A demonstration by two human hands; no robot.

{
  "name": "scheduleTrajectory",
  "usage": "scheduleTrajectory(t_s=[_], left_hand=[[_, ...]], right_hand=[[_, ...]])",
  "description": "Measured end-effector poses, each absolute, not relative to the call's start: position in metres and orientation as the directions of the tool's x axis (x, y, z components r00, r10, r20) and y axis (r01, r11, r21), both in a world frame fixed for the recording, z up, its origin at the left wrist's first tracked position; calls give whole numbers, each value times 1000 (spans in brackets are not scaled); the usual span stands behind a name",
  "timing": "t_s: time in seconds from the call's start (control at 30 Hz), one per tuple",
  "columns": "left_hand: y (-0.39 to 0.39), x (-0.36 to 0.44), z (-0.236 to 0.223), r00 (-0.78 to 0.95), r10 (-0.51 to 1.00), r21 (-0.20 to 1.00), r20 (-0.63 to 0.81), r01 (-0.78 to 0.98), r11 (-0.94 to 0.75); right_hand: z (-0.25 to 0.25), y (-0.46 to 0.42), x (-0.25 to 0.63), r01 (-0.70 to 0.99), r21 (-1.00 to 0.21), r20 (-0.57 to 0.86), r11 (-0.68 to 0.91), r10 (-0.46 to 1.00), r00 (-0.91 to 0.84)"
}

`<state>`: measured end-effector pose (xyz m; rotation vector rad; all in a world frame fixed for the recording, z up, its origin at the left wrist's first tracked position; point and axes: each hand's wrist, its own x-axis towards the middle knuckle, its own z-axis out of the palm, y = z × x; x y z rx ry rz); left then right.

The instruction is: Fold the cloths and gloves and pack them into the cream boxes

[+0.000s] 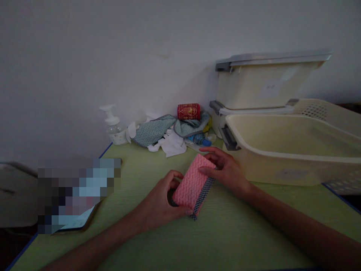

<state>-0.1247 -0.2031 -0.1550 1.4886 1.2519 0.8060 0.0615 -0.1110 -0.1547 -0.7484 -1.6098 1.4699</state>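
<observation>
A folded pink cleaning cloth (191, 182) with a textured face and a black-and-white checked edge is held tilted just over the green table (135, 248). My left hand (166, 197) grips its lower left end, thumb along the near corner and fingers behind it. At the upper right end, my right hand (225, 169) has its thumb on the front face and its fingers around the far side. The fingers behind the cloth are partly hidden.
Open cream bin (282, 165) at right, before a lidded bin (259, 82). Against the wall: a pump bottle (114, 128), blue-green cloths (153, 130), white cloth (173, 143), red can (188, 111), blue-capped bottle (201, 140). A tablet-like device (81, 218), partly blurred, lies left.
</observation>
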Motion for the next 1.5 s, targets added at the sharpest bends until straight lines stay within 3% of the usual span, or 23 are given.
scheduleTrajectory(t_s=[0.17, 0.37, 0.63, 0.83, 0.97, 1.2, 1.5], left_hand=[[-202, -126, -155, 234, 964, 961, -125, 269, 59], [-199, -126, -154, 175, 978, 978, -116, 194, 81], [-199, -125, -159, 87, 996, 997, -15, 74, 9], [-199, -124, -159, -39, 997, 996, 73, 61, -70], [-196, -125, -162, 18, 999, 999, 50, 0, -50], [-197, -122, -159, 179, 984, 996, 18, 78, -33], [-199, -121, -155, 143, 988, 988, -55, 148, 33]], right_hand=[[-151, -113, 61, -139, -990, 104, 39, 859, -501], [-149, -120, 62, -102, -995, 72, 8, 769, -635], [-152, -132, 58, -45, -999, 53, 30, 630, -775], [-157, -134, 57, 71, -993, 6, 93, 648, -761], [-157, -135, 57, 87, -992, -4, 90, 670, -742], [-156, -134, 53, -27, -994, 92, 106, 669, -738], [-155, -135, 54, 16, -996, 48, 88, 675, -736]])
